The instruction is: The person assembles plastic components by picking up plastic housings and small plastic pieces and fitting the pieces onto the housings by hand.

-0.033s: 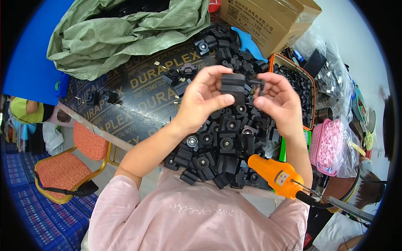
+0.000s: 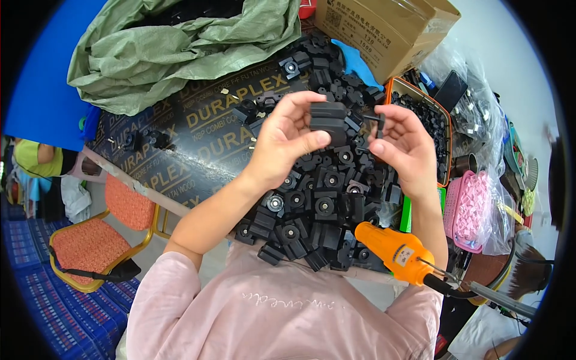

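Note:
My left hand (image 2: 282, 139) grips a ribbed black plastic housing (image 2: 328, 115) between its thumb and fingers, above the pile. To its right, my right hand (image 2: 411, 144) pinches a small thin black plastic piece (image 2: 380, 126), with a short stem pointing toward the housing. A gap separates the two parts. Beneath both hands lies a heap of similar black housings (image 2: 324, 206), several with a round metal centre showing. An orange electric screwdriver (image 2: 393, 253) with a black cord rests by my right forearm.
An orange-rimmed bin (image 2: 449, 129) of small black parts stands at the right, near a pink basket (image 2: 456, 210) of pale pink pieces. A cardboard box (image 2: 384, 36) and a green woven sack (image 2: 180, 66) occupy the far side. An orange padded chair (image 2: 90, 249) stands at the left.
My hands have drawn slightly apart: the left with the housing shifted a little left, the right with the small black piece a little right, so the gap has widened.

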Action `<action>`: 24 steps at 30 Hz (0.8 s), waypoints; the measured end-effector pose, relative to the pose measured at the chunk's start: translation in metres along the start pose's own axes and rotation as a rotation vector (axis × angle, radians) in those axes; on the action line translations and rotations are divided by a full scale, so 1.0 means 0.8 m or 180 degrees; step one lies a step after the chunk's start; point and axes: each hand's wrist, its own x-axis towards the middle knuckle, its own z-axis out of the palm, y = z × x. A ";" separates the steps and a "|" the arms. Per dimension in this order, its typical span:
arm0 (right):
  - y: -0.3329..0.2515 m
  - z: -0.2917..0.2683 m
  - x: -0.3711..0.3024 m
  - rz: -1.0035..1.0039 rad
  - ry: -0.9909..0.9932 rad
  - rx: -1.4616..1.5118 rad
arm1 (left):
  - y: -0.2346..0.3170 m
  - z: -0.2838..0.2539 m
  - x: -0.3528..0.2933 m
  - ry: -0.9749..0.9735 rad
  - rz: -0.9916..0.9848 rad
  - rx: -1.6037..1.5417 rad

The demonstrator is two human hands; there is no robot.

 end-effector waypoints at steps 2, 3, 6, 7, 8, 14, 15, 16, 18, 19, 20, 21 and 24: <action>-0.002 -0.004 -0.009 -0.0180 0.0047 -0.0344 | 0.004 -0.007 0.000 -0.0059 -0.0087 -0.0057; -0.002 -0.004 -0.009 -0.0329 0.0017 -0.0559 | 0.004 -0.005 0.000 -0.0058 -0.0085 -0.0056; -0.003 0.003 -0.007 -0.0396 -0.0187 -0.0638 | 0.002 -0.001 -0.001 -0.0350 -0.0165 -0.0191; -0.003 0.005 -0.008 -0.0409 -0.0218 -0.0714 | 0.001 -0.001 -0.001 -0.0353 -0.0170 -0.0192; -0.003 0.007 -0.008 -0.0409 -0.0219 -0.0714 | -0.001 -0.001 -0.001 -0.0349 -0.0176 -0.0221; 0.000 0.008 -0.007 -0.0125 -0.0046 -0.0480 | 0.001 0.001 -0.001 -0.0392 -0.0120 -0.0136; 0.001 0.009 -0.007 -0.0077 -0.0048 -0.0473 | 0.000 0.002 -0.001 -0.0410 -0.0063 -0.0071; 0.002 0.009 -0.007 -0.0028 -0.0050 -0.0466 | 0.000 0.002 -0.002 -0.0402 -0.0066 -0.0073; 0.005 0.014 -0.007 -0.0029 -0.0099 -0.0616 | 0.000 0.004 -0.004 -0.0407 -0.0003 -0.0052; 0.008 0.017 -0.007 -0.0037 -0.0146 -0.0764 | -0.001 0.004 -0.005 -0.0396 -0.0004 -0.0057; 0.013 0.015 -0.007 -0.0120 -0.0069 -0.0692 | -0.002 0.006 -0.003 -0.0384 -0.0076 -0.0075; 0.013 0.014 -0.007 -0.0123 -0.0058 -0.0691 | -0.003 0.009 -0.002 -0.0371 -0.0148 -0.0092; 0.015 0.014 -0.005 -0.1393 0.0066 -0.2138 | -0.011 0.009 -0.005 -0.0293 -0.0161 -0.0103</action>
